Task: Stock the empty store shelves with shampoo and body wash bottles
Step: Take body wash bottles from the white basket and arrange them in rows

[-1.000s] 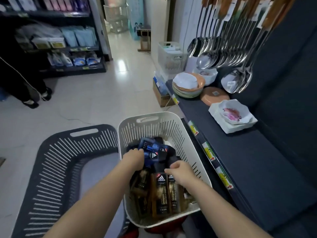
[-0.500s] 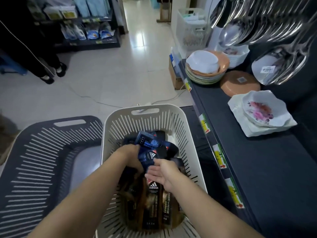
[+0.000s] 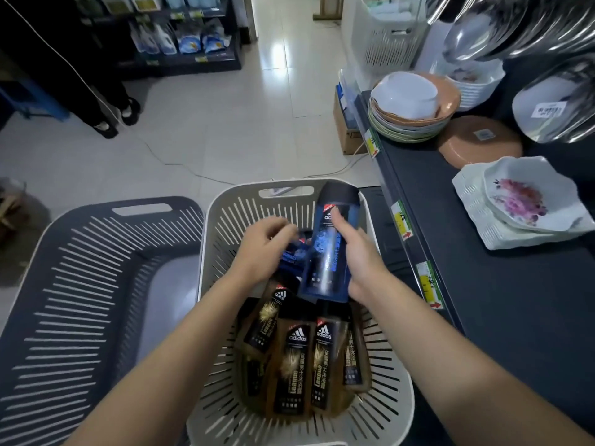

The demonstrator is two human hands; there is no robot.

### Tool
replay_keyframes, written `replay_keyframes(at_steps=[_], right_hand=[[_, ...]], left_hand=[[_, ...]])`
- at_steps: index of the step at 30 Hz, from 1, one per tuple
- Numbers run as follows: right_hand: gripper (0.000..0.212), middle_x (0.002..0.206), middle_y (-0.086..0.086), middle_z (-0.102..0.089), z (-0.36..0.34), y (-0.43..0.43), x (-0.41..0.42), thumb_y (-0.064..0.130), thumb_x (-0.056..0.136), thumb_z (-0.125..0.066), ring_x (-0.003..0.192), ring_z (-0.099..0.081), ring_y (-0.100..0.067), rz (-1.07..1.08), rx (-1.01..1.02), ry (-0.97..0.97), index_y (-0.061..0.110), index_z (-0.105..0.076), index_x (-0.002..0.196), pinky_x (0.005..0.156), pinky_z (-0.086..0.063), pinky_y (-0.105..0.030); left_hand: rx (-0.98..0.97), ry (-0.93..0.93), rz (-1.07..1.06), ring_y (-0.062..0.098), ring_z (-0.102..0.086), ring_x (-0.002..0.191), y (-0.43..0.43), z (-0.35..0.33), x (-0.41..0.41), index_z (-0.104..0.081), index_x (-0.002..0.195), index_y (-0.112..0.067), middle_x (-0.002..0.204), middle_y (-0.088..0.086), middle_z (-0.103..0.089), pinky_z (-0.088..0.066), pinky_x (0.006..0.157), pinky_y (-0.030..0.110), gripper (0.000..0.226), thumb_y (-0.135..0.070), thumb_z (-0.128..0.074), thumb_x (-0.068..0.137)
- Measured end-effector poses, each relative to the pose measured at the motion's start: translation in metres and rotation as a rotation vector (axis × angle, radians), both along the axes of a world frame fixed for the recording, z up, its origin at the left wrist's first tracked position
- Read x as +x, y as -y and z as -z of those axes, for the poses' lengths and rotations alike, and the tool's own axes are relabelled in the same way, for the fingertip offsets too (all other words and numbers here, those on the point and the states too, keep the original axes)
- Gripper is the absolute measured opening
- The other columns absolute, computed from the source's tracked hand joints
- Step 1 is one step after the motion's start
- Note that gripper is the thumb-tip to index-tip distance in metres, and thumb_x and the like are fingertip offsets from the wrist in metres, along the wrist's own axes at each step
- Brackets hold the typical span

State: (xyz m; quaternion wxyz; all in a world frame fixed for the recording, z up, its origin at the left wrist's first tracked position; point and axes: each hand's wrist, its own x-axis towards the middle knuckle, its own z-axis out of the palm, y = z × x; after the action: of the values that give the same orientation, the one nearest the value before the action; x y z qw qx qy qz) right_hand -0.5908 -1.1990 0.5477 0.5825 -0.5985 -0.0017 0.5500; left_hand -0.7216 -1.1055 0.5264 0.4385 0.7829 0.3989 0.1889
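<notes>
A white slotted basket (image 3: 225, 220) stands below me, filled with several amber-brown body wash bottles (image 3: 291, 365) lying side by side. My right hand (image 3: 360, 262) grips a blue bottle (image 3: 328, 249) with a dark cap, lifted above the basket's far end. My left hand (image 3: 264, 249) reaches into the basket and curls over another blue bottle (image 3: 291, 257) lying there; whether it grips that bottle is unclear. A dark shelf (image 3: 502, 304) runs along the right, bare in its near part.
A dark grey slotted basket (image 3: 80, 284) sits to the left. On the shelf stand stacked bowls (image 3: 409, 107), an upturned orange dish (image 3: 479, 143) and a flowered dish on white trays (image 3: 521, 201). Steel ladles (image 3: 553, 104) hang above. A person's legs (image 3: 106, 104) stand far left.
My right hand has taken a blue bottle and raised it out of the basket. The left hand has shifted onto another blue bottle. The view has tilted down and closer.
</notes>
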Motion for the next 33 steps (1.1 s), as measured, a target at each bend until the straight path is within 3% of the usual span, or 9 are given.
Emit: replay_keyframes(at_steps=[2,5,11,15,20,24,27,31,33], right_hand=[[0.051,0.112,-0.018,-0.070,-0.007,0.007,0.003,0.051,0.080,-0.071,0.097,-0.069,-0.038,-0.035,-0.033,0.030,0.013,-0.064,0.114,0.090,-0.053,-0.055],[0.060,0.106,-0.018,-0.072,-0.017,0.015,0.004,0.054,0.080,-0.069,0.083,-0.070,-0.032,-0.097,-0.039,-0.030,0.007,-0.064,0.117,0.077,-0.059,-0.045],[0.058,0.086,-0.015,-0.069,-0.027,0.027,0.002,0.057,0.087,-0.057,0.071,-0.067,-0.030,-0.153,0.049,-0.201,0.004,-0.065,0.110,0.062,-0.059,-0.035],[0.065,0.083,-0.014,-0.069,-0.029,0.034,0.004,0.069,0.084,-0.049,0.069,-0.066,-0.028,-0.191,0.095,-0.209,0.007,-0.069,0.091,0.067,-0.058,-0.036],[0.070,0.081,-0.014,-0.068,-0.030,0.039,0.007,0.073,0.083,-0.045,0.065,-0.066,-0.028,-0.196,0.135,-0.200,0.007,-0.067,0.092,0.065,-0.058,-0.035],[0.071,0.080,-0.013,-0.070,-0.029,0.043,0.007,0.075,0.077,-0.047,0.070,-0.066,-0.029,-0.228,0.134,-0.154,0.009,-0.069,0.091,0.072,-0.056,-0.039],[0.080,0.088,-0.014,-0.071,-0.032,0.044,0.003,0.077,0.065,-0.052,0.075,-0.068,-0.031,-0.238,0.129,-0.099,0.010,-0.069,0.104,0.074,-0.054,-0.041],[0.086,0.095,-0.017,-0.071,-0.037,0.044,-0.002,0.077,0.063,-0.059,0.081,-0.069,-0.033,-0.200,0.105,-0.024,0.006,-0.067,0.111,0.077,-0.057,-0.044],[0.081,0.101,-0.016,-0.073,-0.040,0.044,-0.003,0.075,0.064,-0.066,0.089,-0.071,-0.033,-0.151,0.054,0.056,0.008,-0.068,0.111,0.082,-0.058,-0.047]], left_hand=[[0.240,-0.329,0.065,0.018,-0.055,0.096,-0.016,0.021,0.004,-0.062,0.102,-0.014,0.101,0.000,-0.059,-0.044,0.081,0.033,0.032,-0.035,-0.058,0.078],[0.518,-0.881,0.480,0.028,-0.039,0.130,-0.025,0.066,0.010,-0.036,0.144,-0.018,0.144,0.008,-0.039,-0.033,0.108,0.041,0.077,-0.036,-0.069,0.077],[0.721,-1.134,0.573,0.036,-0.028,0.139,-0.026,0.095,0.030,-0.017,0.153,-0.020,0.151,0.008,-0.031,-0.005,0.115,0.061,0.085,-0.048,-0.061,0.087],[0.696,-1.222,0.519,0.039,-0.037,0.132,-0.017,0.094,0.044,-0.020,0.151,-0.014,0.146,0.014,-0.036,-0.025,0.113,0.056,0.069,-0.038,-0.054,0.095],[0.529,-1.099,0.484,0.029,-0.059,0.111,-0.014,0.079,0.041,-0.039,0.136,-0.016,0.124,0.007,-0.056,-0.051,0.086,0.041,0.064,-0.045,-0.062,0.085],[-0.494,-0.532,0.099,0.031,-0.060,0.108,-0.010,0.062,0.017,-0.051,0.129,-0.008,0.127,0.015,-0.061,-0.048,0.090,0.039,0.099,-0.061,-0.074,0.049],[-0.961,-0.152,0.036,0.024,-0.057,0.074,-0.004,0.039,0.006,-0.063,0.093,-0.009,0.086,0.009,-0.069,-0.042,0.071,0.033,0.061,-0.045,-0.073,0.044],[-1.059,0.088,0.000,0.022,-0.053,0.059,0.008,-0.001,-0.002,-0.056,0.077,-0.009,0.071,0.006,-0.060,-0.044,0.058,0.027,0.017,-0.014,-0.049,0.062],[-1.003,0.120,-0.073,0.021,-0.058,0.051,0.017,-0.024,-0.004,-0.056,0.068,-0.007,0.062,0.006,-0.060,-0.047,0.050,0.022,0.020,-0.003,-0.037,0.072]])
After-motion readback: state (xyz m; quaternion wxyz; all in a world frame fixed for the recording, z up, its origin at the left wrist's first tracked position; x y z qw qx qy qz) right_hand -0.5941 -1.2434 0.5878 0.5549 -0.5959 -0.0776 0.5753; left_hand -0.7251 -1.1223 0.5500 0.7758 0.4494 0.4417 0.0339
